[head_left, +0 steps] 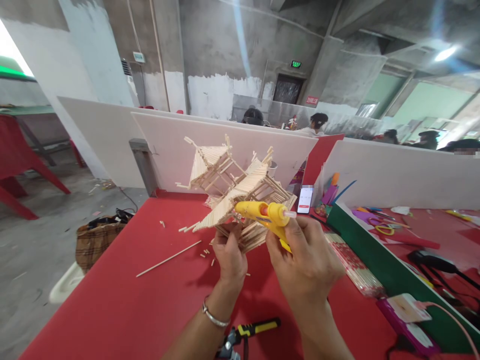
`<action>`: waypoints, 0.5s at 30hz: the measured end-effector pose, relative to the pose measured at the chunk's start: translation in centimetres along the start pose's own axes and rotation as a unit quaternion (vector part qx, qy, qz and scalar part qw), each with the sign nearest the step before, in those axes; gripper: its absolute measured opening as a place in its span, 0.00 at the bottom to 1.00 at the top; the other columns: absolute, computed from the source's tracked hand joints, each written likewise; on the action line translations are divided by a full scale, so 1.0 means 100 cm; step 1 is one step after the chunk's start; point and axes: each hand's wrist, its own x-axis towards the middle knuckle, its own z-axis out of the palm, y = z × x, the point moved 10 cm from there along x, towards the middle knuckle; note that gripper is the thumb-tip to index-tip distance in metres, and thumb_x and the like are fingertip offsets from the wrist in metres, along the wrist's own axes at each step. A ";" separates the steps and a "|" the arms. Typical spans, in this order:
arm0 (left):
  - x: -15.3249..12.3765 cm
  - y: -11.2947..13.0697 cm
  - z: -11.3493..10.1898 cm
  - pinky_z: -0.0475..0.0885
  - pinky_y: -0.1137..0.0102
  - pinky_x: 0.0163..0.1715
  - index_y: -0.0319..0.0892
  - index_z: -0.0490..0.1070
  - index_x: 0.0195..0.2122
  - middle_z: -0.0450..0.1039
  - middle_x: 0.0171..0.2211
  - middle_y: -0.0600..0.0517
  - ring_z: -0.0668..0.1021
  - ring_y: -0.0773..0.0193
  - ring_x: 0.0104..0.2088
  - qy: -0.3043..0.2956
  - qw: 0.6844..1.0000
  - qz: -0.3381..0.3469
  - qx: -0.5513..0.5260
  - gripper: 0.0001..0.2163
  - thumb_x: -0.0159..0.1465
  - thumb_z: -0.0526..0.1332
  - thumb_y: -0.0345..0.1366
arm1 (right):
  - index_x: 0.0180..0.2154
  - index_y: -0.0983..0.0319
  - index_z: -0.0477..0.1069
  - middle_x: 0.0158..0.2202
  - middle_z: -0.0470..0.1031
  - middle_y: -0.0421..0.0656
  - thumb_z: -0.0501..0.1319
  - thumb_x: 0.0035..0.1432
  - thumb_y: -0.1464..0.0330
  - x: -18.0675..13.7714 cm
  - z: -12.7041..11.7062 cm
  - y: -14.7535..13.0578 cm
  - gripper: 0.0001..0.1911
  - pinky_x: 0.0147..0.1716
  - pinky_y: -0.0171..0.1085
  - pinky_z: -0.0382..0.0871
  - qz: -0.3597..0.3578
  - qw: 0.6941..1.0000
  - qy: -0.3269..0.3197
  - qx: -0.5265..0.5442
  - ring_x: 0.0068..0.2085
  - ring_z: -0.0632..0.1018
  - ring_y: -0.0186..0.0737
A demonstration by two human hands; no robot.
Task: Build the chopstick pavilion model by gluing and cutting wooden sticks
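Observation:
A model house built of thin wooden sticks (240, 192), with slanted roofs, is tilted above the red table. My left hand (230, 252) is closed on its lower near edge; part of the fingers is hidden by the model. In my right hand (307, 255) is a yellow hot glue gun (258, 212), its nozzle end pointing left against or just in front of the roof. A pale glue stick (290, 214) pokes out of the gun's back. Whether the nozzle touches the sticks I cannot tell.
On the red table (112, 310) lie a loose stick (168, 258), short stick bits (204, 253) and yellow-black pliers (247, 332). At right are packed sticks (354, 265), a phone (305, 199), a power strip (408, 320) and a green divider (375, 260). White panels (225, 135) stand behind.

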 end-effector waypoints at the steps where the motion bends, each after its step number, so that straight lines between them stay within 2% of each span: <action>1: 0.000 -0.001 0.000 0.77 0.65 0.39 0.42 0.73 0.32 0.79 0.29 0.56 0.81 0.63 0.30 0.001 1.000 -0.003 0.000 0.15 0.46 0.74 0.34 | 0.48 0.57 0.76 0.35 0.79 0.38 0.66 0.62 0.66 -0.001 0.001 0.001 0.12 0.30 0.35 0.59 0.000 1.000 -0.005 0.001 0.31 0.75 0.32; 8: 0.001 -0.004 -0.007 0.77 0.67 0.35 0.42 0.71 0.32 0.78 0.28 0.56 0.81 0.64 0.28 0.020 1.000 -0.016 0.010 0.15 0.46 0.74 0.33 | 0.47 0.56 0.75 0.34 0.78 0.38 0.68 0.61 0.66 -0.005 -0.001 0.000 0.12 0.30 0.35 0.58 -0.015 1.000 -0.006 0.004 0.31 0.75 0.32; 15: 0.003 -0.001 -0.009 0.76 0.68 0.35 0.42 0.70 0.32 0.78 0.27 0.57 0.80 0.65 0.27 0.026 1.000 -0.001 0.018 0.15 0.46 0.74 0.35 | 0.45 0.57 0.75 0.34 0.79 0.39 0.67 0.62 0.69 -0.006 -0.002 -0.002 0.09 0.30 0.35 0.58 -0.019 1.000 -0.007 0.011 0.31 0.75 0.32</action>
